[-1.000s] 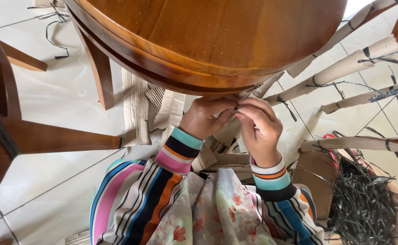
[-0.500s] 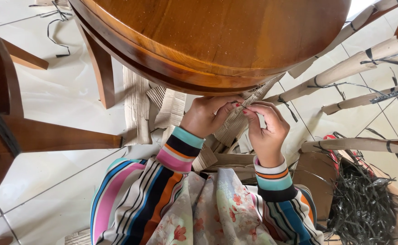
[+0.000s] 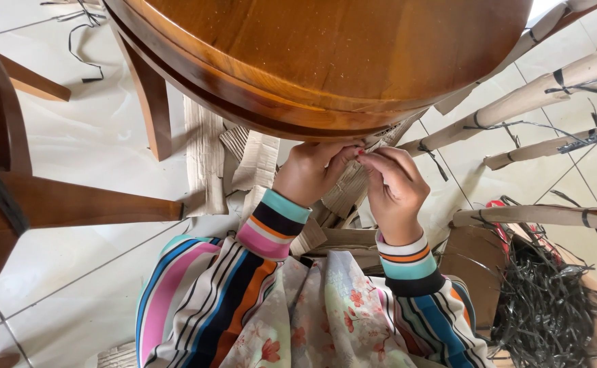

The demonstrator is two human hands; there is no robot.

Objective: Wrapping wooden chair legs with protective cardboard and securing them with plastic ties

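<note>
Both hands are working close under the round wooden desk [image 3: 325, 61]: the left hand [image 3: 312, 170] and right hand [image 3: 394, 187] are pinching shut, probably on cardboard wrapping [image 3: 353, 187], fingertips meeting for grip.

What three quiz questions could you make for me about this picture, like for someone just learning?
1. True or false: the left hand and the right hand meet just under the edge of the round polished brown wooden tabletop.
2. What lies on the pale tiled floor below the hands? A) torn strips of brown cardboard B) a blue bucket C) a red ball
3. What fills the open brown cardboard box on the right side of the picture?

Key
1. True
2. A
3. A tangled heap of black plastic straps
</note>
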